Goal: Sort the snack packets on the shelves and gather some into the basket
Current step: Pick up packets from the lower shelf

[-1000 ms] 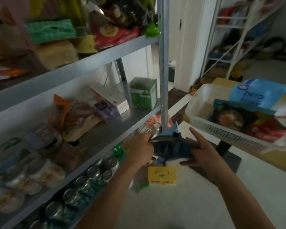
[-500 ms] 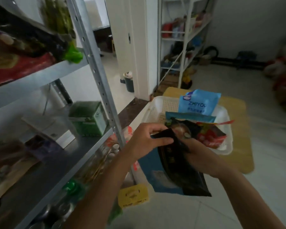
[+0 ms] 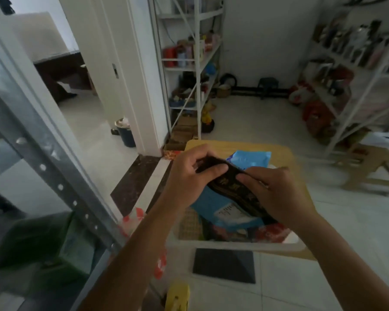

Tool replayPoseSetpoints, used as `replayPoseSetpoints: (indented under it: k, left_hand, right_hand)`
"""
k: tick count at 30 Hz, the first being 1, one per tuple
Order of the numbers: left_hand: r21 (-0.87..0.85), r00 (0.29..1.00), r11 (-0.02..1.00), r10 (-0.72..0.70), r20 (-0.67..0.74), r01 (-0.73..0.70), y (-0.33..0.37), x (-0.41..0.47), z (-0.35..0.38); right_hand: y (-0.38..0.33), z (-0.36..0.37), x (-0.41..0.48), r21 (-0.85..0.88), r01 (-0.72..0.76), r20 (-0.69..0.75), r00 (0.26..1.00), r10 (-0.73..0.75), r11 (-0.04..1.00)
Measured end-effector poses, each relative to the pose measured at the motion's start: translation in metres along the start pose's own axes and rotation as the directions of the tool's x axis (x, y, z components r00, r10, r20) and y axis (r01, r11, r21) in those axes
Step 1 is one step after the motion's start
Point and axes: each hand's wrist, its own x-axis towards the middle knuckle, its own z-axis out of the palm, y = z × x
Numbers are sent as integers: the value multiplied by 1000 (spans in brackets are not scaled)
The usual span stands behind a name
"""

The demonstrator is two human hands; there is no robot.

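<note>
Both hands are over the basket, just below frame centre. The left hand [image 3: 189,176] has its fingers curled round the upper end of the dark packet [image 3: 238,189], thumb pressed on its face. The right hand [image 3: 276,194] grips the same packet toward its 4 o'clock end, fingers wrapped under it. The packet is tilted; I can see its gold lettering but cannot read it.

A blue packet [image 3: 211,207] with a white label hangs just under the dark one; I cannot tell which hand carries it.

Directly below is the white basket [image 3: 234,244] on the wooden desk [image 3: 279,151]. It holds red packets [image 3: 272,234] and, at its 12 o'clock edge, an upright light-blue packet [image 3: 252,159].

At 9 o'clock of the hands stands the grey perforated shelf upright [image 3: 54,176], with a green box [image 3: 43,239] on the shelf at 8 o'clock. A yellow item [image 3: 177,295] lies on the floor at 6 o'clock, blurred.
</note>
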Motion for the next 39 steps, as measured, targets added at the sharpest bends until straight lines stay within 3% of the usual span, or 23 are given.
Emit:
replayPoseSetpoints:
  k: [3, 9, 12, 15, 18, 21, 28, 34, 39]
  left_hand:
    - [-72, 997, 995, 66, -50, -69, -10, 32, -9]
    - [-142, 993, 983, 107, -53, -114, -32, 79, -9]
    - [-199, 990, 976, 61, -126, -85, -45, 93, -14]
    - [-209, 997, 978, 9, -74, -25, -63, 97, -17]
    - [-109, 1000, 994, -15, -16, 13, -81, 101, -14]
    - [119, 997, 992, 21, 78, -30, -96, 109, -14]
    - [404, 978, 891, 192, 77, -206, -111, 127, -7]
    - [372, 989, 928, -26, 145, -30, -150, 114, 11]
    - [445, 975, 895, -89, 205, -12, -175, 101, 19]
  right_hand:
    - [19, -9, 32, -35, 12, 41, 999, -11, 999]
    - [43, -28, 71, -383, 160, -92, 973, -211, 910]
    - [65, -34, 82, -378, 73, -32, 995, -91, 923]
    - [92, -37, 82, -370, 67, -37, 995, -87, 926]
    - [107, -30, 85, -362, 11, -34, 999, -25, 932]
    - [118, -25, 93, -381, -96, 1, 995, 104, 920]
    - [140, -23, 109, -368, -99, -80, 994, 75, 924]
    - [176, 6, 97, -412, -211, 68, 963, 261, 886]
    - [194, 28, 82, -404, -239, 174, 927, 331, 883]
